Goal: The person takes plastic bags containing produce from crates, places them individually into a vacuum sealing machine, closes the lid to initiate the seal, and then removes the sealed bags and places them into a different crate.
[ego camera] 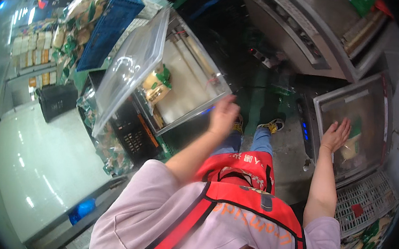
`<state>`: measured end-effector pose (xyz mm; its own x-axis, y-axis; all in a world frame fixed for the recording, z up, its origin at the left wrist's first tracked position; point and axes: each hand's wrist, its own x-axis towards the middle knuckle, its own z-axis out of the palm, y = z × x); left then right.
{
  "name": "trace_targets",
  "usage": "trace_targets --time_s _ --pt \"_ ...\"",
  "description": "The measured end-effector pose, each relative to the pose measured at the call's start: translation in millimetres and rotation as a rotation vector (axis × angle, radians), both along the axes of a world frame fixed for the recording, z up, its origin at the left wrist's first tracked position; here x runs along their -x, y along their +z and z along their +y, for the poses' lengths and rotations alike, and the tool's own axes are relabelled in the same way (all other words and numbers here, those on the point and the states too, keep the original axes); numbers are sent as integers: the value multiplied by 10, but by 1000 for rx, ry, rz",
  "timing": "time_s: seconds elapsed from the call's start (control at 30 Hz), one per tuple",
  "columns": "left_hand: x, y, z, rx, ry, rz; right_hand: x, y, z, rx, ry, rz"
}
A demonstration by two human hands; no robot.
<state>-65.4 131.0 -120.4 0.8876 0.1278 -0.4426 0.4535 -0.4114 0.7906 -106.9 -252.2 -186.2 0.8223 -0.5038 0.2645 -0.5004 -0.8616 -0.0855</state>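
Observation:
My right hand [335,135] lies flat on the closed transparent lid [366,108] of a chamber vacuum sealer on the right. Through that lid a green-and-clear bag of pale food [350,148] shows, partly behind my hand. Blurred by motion, my left hand [224,114] is at the near right corner of another vacuum sealer [189,114], with nothing visible in it. This second machine's clear lid [133,67] stands raised. Inside its chamber, a similar bag of food [158,82] rests at the left side, partly hidden by the lid.
A blue crate [112,22] and a black crate [137,136] stand left, with filled bags beside them. A white table [39,145] carries a black bin [57,102]. At right are a grey plastic basket [366,203] and more bags [364,245]. Another metal machine [301,37] stands ahead.

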Motion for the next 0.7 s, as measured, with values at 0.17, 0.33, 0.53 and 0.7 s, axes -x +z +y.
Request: trace_targets --time_s 0.17,0.33,0.53,0.7 --pt "-180 -665 2185 618 1338 58 -10 -14 10 7 22 6" --pt "-537 -880 2698 770 1533 74 -7 -50 -24 19 36 23" --pt "-549 -958 2761 865 1611 51 -31 -34 -9 5 35 37" --pt "86 -622 2208 893 897 -40 18 -26 -50 56 24 78"
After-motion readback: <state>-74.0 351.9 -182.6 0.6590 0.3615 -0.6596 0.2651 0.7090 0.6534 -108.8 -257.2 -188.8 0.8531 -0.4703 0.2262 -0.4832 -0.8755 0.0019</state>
